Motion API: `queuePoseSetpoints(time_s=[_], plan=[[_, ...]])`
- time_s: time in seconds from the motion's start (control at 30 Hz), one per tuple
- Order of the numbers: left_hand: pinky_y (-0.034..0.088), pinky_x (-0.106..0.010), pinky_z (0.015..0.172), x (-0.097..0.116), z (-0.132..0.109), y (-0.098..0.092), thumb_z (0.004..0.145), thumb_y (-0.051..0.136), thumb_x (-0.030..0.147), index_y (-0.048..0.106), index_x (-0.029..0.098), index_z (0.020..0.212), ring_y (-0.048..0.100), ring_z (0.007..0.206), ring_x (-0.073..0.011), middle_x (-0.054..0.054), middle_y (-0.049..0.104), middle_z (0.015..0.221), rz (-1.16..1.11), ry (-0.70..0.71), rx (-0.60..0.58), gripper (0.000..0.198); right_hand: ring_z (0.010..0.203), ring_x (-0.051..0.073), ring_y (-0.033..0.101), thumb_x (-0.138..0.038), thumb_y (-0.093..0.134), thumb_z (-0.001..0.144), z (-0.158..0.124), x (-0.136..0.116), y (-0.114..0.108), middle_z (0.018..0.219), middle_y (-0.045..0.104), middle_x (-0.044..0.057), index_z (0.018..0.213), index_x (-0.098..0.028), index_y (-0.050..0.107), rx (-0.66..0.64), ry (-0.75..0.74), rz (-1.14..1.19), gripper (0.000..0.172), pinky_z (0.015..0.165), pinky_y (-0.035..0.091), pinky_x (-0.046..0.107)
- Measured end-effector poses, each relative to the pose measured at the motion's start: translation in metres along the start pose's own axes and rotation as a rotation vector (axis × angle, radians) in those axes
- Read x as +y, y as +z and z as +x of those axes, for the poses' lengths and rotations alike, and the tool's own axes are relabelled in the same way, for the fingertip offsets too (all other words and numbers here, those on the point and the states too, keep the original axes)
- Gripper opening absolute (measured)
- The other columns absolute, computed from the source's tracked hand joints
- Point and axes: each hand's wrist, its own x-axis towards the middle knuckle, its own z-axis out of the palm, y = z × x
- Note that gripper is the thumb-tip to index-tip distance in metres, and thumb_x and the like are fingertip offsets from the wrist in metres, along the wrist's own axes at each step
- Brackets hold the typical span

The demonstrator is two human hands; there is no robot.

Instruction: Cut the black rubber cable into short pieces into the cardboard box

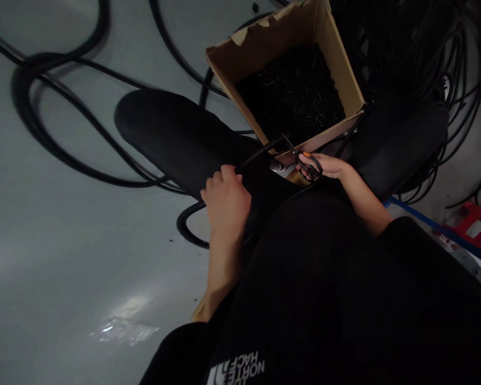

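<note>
My left hand [226,198] is closed around a black rubber hose or cord [260,153], whose end reaches over the near edge of a cardboard box [256,120]. In my right hand [324,164] is a pair of scissors [291,145] with black handles and a bit of orange. The scissor blades lie at the tip of the cord, by the box rim; whether they touch it is hard to make out. Many short cut black pieces [292,91] fill the bottom of the box, which sits between my legs.
Long loops of black cord [44,128] lie on the grey floor at left. A tangled pile of cord [417,48] is at the upper right. Near the right edge are a red plastic item [475,222] and a blue bar [425,219]. Clear plastic film [124,331] lies lower left.
</note>
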Motion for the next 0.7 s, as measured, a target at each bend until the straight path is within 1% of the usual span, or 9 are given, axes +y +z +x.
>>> queuePoseSetpoints(time_s=[0.1, 0.23, 0.33, 0.43, 0.53, 0.7], plan=[[0.065, -0.070, 0.132, -0.001, 0.000, 0.001, 0.122, 0.047, 0.016, 0.073, 0.014, 0.166, 0.078, 0.155, -0.0523, -0.032, 0.083, 0.158, 0.000, -0.002, -0.003, 0.051, 0.066, 0.012, 0.066, -0.073, 0.093, 0.120, 0.000, 0.000, -0.002, 0.078, 0.070, 0.000, 0.100, -0.020, 0.073, -0.005, -0.051, 0.009, 0.060, 0.056, 0.053, 0.018], [0.065, -0.071, 0.130, -0.003, 0.001, 0.003, 0.121, 0.048, 0.019, 0.076, 0.016, 0.163, 0.078, 0.153, -0.0535, -0.030, 0.085, 0.153, -0.005, 0.022, 0.023, 0.051, 0.066, 0.012, 0.064, -0.072, 0.096, 0.118, 0.002, 0.002, -0.005, 0.077, 0.070, -0.001, 0.101, -0.021, 0.072, 0.002, -0.126, 0.023, 0.059, 0.056, 0.053, 0.019], [0.064, -0.072, 0.131, -0.003, 0.001, 0.001, 0.123, 0.047, 0.021, 0.079, 0.018, 0.163, 0.078, 0.154, -0.0542, -0.030, 0.086, 0.152, 0.005, 0.037, 0.002, 0.052, 0.069, 0.013, 0.066, -0.072, 0.099, 0.115, 0.007, 0.005, -0.006, 0.079, 0.071, 0.000, 0.101, -0.021, 0.072, 0.032, -0.106, 0.027, 0.059, 0.056, 0.052, 0.019], [0.063, -0.072, 0.132, -0.001, -0.001, -0.003, 0.124, 0.047, 0.021, 0.079, 0.018, 0.166, 0.077, 0.156, -0.0540, -0.031, 0.084, 0.155, 0.010, 0.051, -0.038, 0.053, 0.071, 0.013, 0.066, -0.072, 0.101, 0.113, 0.011, 0.006, -0.006, 0.080, 0.070, -0.001, 0.102, -0.022, 0.071, 0.075, -0.082, 0.035, 0.059, 0.056, 0.052, 0.019], [0.062, -0.071, 0.133, 0.001, -0.003, -0.008, 0.124, 0.049, 0.020, 0.079, 0.020, 0.168, 0.076, 0.158, -0.0531, -0.030, 0.084, 0.158, 0.001, 0.051, -0.060, 0.053, 0.070, 0.012, 0.062, -0.072, 0.102, 0.112, 0.011, 0.003, -0.004, 0.079, 0.068, -0.001, 0.101, -0.022, 0.071, 0.097, -0.082, 0.044, 0.060, 0.057, 0.052, 0.019], [0.061, -0.070, 0.134, 0.006, -0.003, -0.012, 0.125, 0.048, 0.019, 0.078, 0.019, 0.169, 0.076, 0.159, -0.0526, -0.030, 0.083, 0.159, 0.000, 0.017, -0.075, 0.053, 0.064, 0.009, 0.054, -0.062, 0.105, 0.113, 0.001, -0.005, -0.004, 0.071, 0.061, -0.004, 0.093, -0.020, 0.071, 0.131, -0.117, 0.006, 0.058, 0.054, 0.045, 0.016]])
